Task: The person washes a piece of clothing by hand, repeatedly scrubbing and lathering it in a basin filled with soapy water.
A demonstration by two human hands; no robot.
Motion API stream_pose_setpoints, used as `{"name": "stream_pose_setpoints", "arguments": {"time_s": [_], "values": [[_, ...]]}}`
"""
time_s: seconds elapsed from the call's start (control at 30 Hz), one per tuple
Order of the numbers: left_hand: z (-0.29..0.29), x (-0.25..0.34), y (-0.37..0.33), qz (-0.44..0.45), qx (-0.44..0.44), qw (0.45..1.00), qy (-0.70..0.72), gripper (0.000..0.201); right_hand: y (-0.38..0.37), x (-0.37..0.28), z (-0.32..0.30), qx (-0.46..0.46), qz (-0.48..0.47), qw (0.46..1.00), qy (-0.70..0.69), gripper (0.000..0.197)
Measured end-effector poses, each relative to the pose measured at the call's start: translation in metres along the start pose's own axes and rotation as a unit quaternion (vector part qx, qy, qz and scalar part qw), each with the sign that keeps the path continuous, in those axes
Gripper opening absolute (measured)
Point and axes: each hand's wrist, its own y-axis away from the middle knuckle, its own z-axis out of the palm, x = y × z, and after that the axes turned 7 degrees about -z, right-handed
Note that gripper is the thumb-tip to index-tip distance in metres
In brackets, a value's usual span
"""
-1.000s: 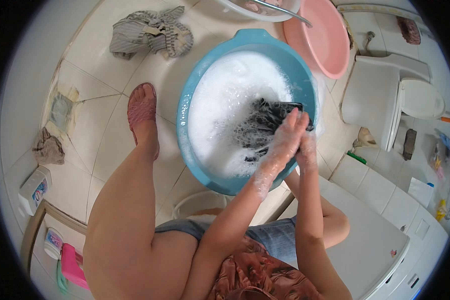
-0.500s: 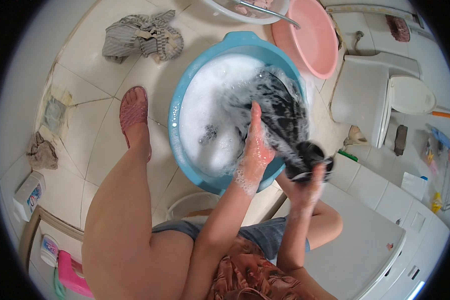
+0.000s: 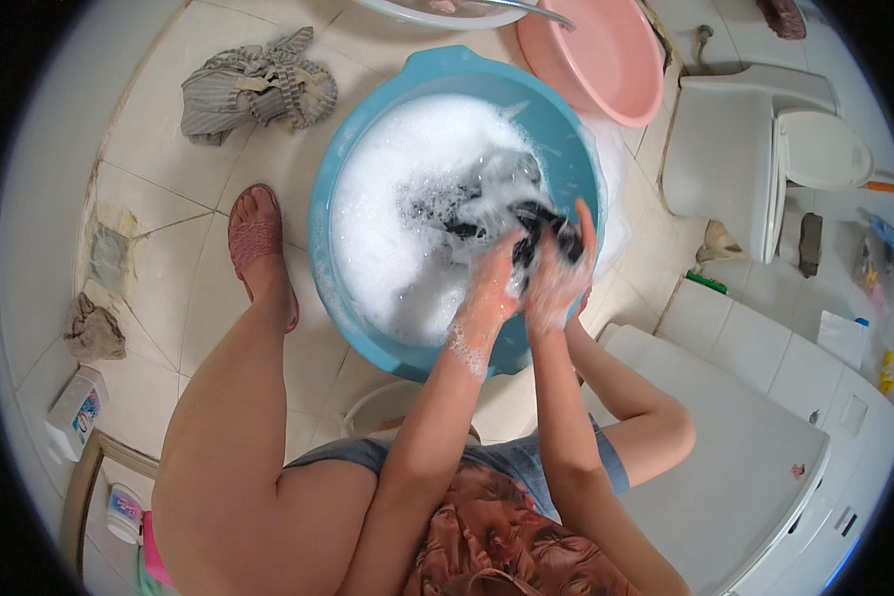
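Observation:
A large blue basin (image 3: 325, 233) stands on the tiled floor in front of me, with thick white suds (image 3: 392, 174) over its water. Part of a black wet garment (image 3: 532, 216) rises out of the foam on the right side of the basin; the rest is sunk in suds. My left hand (image 3: 491, 283) grips the garment's near edge, its wrist coated in foam. Close beside it, my right hand (image 3: 556, 288) holds the same bunched cloth, one finger sticking up and the others smeared by motion.
A pink basin (image 3: 621, 65) and a white basin (image 3: 447, 14) stand beyond the blue one. Striped grey cloth (image 3: 253, 87) lies on the floor at the far left. To the right are a toilet (image 3: 715, 149) and a white appliance (image 3: 705, 437). A pale bucket (image 3: 368, 409) sits nearer me.
My right hand has moved left and up, bringing its bunch of black cloth back over the basin beside my left hand. More of the garment is now down in the suds.

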Motion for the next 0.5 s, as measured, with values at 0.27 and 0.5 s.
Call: {"name": "stream_pose_setpoints", "arguments": {"time_s": [0.27, 0.5], "values": [[-0.088, 0.017, -0.053, 0.058, -0.192, 0.973, 0.115, 0.027, 0.051, -0.045, 0.024, -0.135, -0.009, 0.988, 0.077, 0.029], [-0.014, 0.006, 0.009, 0.093, -0.083, 0.987, 0.098, 0.023, 0.026, -0.008, -0.006, -0.093, 0.159, 0.975, -0.124, 0.035]]}}
